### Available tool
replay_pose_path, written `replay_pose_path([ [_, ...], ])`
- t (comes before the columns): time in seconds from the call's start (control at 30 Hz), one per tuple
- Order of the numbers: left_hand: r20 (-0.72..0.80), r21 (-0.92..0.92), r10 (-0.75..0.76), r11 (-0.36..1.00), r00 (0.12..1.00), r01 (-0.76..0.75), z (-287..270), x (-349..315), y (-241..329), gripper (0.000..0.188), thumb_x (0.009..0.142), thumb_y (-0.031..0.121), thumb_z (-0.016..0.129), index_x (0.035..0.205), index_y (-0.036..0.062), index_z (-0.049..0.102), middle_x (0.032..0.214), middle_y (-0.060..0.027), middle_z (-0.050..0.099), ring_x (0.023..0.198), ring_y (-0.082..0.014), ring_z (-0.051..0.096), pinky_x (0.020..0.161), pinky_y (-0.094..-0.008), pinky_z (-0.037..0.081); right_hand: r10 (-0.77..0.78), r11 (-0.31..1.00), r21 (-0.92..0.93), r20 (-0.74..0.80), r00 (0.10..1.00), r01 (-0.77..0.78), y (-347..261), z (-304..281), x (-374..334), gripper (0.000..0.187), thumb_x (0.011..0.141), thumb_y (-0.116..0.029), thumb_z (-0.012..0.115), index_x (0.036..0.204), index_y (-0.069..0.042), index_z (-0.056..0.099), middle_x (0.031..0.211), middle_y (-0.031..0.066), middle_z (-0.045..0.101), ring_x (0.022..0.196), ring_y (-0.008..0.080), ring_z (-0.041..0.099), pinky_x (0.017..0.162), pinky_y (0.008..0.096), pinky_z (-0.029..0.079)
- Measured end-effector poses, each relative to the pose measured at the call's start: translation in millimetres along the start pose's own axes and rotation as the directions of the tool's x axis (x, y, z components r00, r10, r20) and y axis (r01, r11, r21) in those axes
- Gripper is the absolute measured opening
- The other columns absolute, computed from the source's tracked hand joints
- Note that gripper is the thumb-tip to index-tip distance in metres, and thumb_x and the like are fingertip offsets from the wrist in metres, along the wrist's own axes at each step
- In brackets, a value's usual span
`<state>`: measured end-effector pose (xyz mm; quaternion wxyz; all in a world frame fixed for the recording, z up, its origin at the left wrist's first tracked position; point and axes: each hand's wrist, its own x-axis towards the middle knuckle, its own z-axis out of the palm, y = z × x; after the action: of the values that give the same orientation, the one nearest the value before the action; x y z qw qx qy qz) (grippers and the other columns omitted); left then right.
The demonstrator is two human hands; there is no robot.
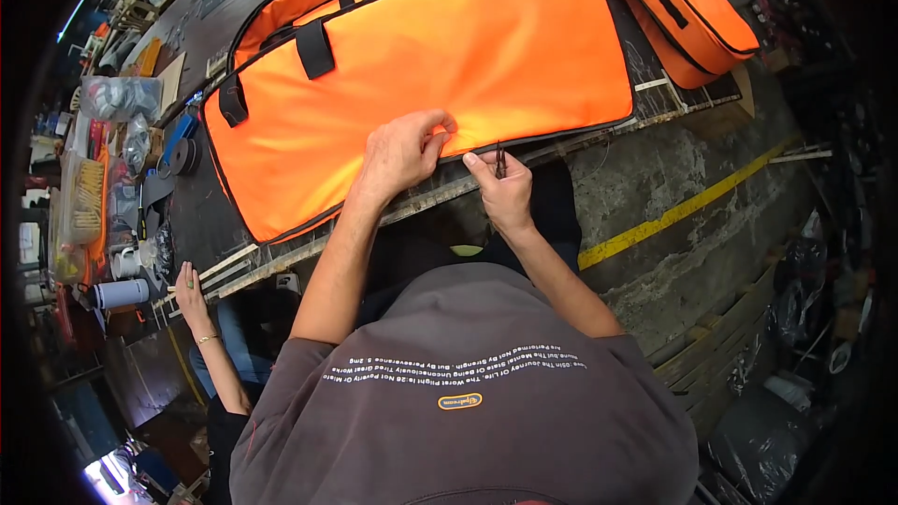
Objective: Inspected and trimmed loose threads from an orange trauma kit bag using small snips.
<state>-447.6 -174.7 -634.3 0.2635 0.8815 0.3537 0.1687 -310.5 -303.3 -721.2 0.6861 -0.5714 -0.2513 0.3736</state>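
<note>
A large orange fabric bag [440, 56] with black piping lies across the work table in front of me. Its open far side shows more orange panels and short black straps [315, 49]. My left hand [402, 154] rests over the bag's near edge, thumb and forefinger curled together; whatever they pinch is too small to see. Just to its right, my right hand [505, 194] grips small dark thread snips [500, 161], the slim ends pointing away from me beside the black piping.
A second orange bag [687, 14] lies at the far right of the table. Plastic bags, containers [82, 201] and a black tape roll [184, 156] crowd the left side. Another person's hand [192, 297] touches the table edge at left. A yellow line [673, 220] crosses the floor.
</note>
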Motion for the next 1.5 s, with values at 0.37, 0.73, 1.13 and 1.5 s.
replay_pose_path([
  [0.37, -0.138, 0.019, 0.278, 0.96, 0.951, -0.278, 1.2, -26.3, 10.0, 0.008, 0.093, 0.017, 0.081, 0.098, 0.0118, 0.077, 0.09, -0.0082, 0.068, 0.08, -0.0304, 0.071, 0.067, -0.0427, 0.056, 0.079, 0.994, 0.07, 0.005, 0.997, -0.079, -2.5, -15.8, -2.5, 0.025, 0.101, -0.02, 0.083, 0.084, -0.005, 0.073, 0.072, -0.0124, 0.054, 0.065, 0.0004, 0.042, 0.058, 0.0237, 0.035],
  [0.73, -0.336, -0.067, 0.064, 0.993, 0.94, -0.092, 0.4, -38.9, 6.6, 0.005, 0.099, 0.007, 0.072, 0.103, 0.0069, 0.068, 0.095, -0.0149, 0.066, 0.08, -0.038, 0.068, 0.067, -0.0445, 0.055, -0.191, 0.98, -0.083, -0.611, 0.768, 0.178, -47.7, -173.7, 97.0, 0.028, 0.099, -0.019, 0.086, 0.084, -0.009, 0.064, 0.084, -0.0086, 0.058, 0.078, 0.0049, 0.049, 0.072, 0.0261, 0.044],
  [1.13, -0.841, 0.322, 0.035, 0.834, 0.54, 0.448, -86.0, -163.2, -118.3, 0.017, 0.104, 0.012, 0.065, 0.117, 0.0027, 0.072, 0.124, -0.0133, 0.069, 0.123, -0.034, 0.061, 0.111, -0.0486, 0.041, -0.455, 0.638, -0.673, 0.062, 0.888, 0.374, -51.4, -79.2, 24.6, 0.046, 0.105, -0.02, 0.075, 0.144, 0.003, 0.068, 0.091, 0.0117, 0.082, 0.078, 0.0128, 0.076, 0.068, 0.0333, 0.059],
  [1.5, -0.804, 0.049, -0.056, 0.986, 0.592, 0.161, -79.7, -156.0, -83.2, 0.012, 0.096, -0.001, 0.074, 0.108, 0.0021, 0.075, 0.102, -0.0107, 0.073, 0.098, -0.0268, 0.07, 0.093, -0.0371, 0.053, -0.267, 0.735, -0.506, 0.395, 0.879, 0.451, -75.8, -5.3, -7.0, 0.014, 0.094, -0.012, 0.083, 0.105, -0.003, 0.08, 0.088, 0.0105, 0.08, 0.073, 0.0151, 0.076, 0.067, 0.0299, 0.06],
])
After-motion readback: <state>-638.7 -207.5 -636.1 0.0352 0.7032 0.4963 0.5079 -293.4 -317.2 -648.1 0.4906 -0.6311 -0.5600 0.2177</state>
